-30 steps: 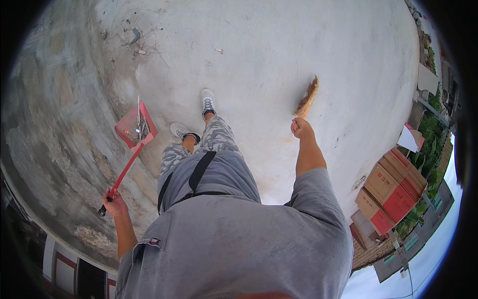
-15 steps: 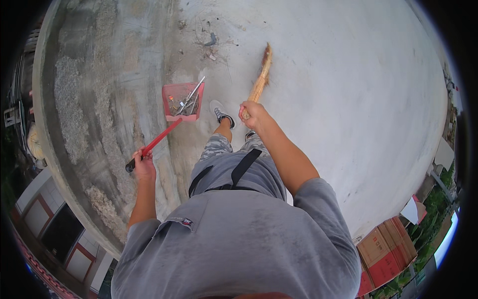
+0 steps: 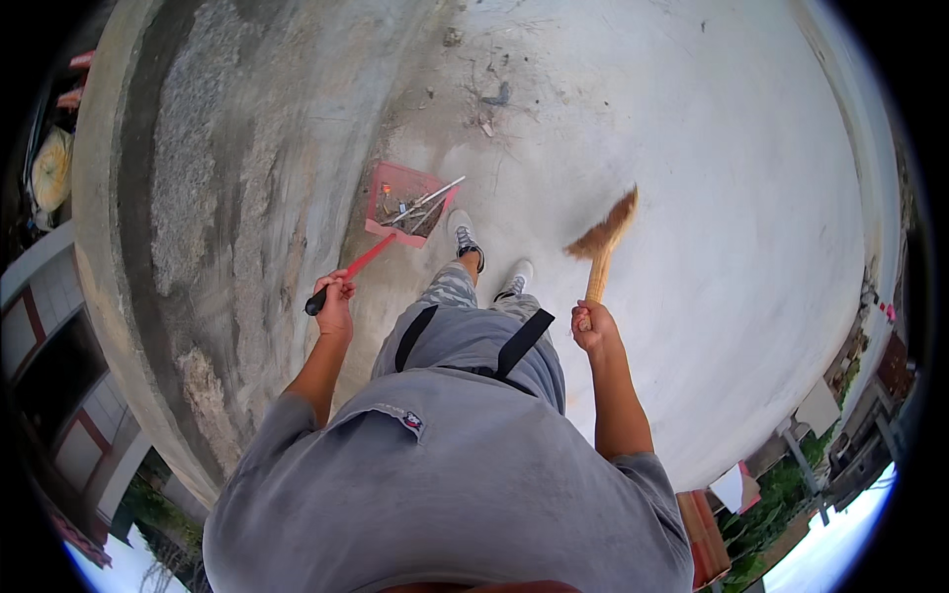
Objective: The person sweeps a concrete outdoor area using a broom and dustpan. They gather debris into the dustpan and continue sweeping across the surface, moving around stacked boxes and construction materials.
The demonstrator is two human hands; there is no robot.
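My left hand (image 3: 336, 302) is closed around the black grip of a long-handled dustpan. The red dustpan (image 3: 380, 233) lies out in front of my feet, to the left, with grey dirt, a pale rod and bits of debris (image 3: 409, 210) in its pan. My right hand (image 3: 594, 327) grips the pale wooden-looking handle of a short broom (image 3: 598, 274). Its brown bristles spread out ahead of that hand, to the right of my shoes. Whether the bristle tips touch the floor I cannot tell.
Loose litter with a dark scrap (image 3: 497, 96) lies on the concrete floor farther ahead. A rough, stained strip (image 3: 213, 119) runs along the left, bounded by a low concrete edge (image 3: 102, 227). Red-brown cardboard (image 3: 704, 534) stands behind at the right.
My right hand and the broom have swung to the right, and the bristles now show broadside. The dustpan and left hand appear farther right in view. My right shoe has come into sight.
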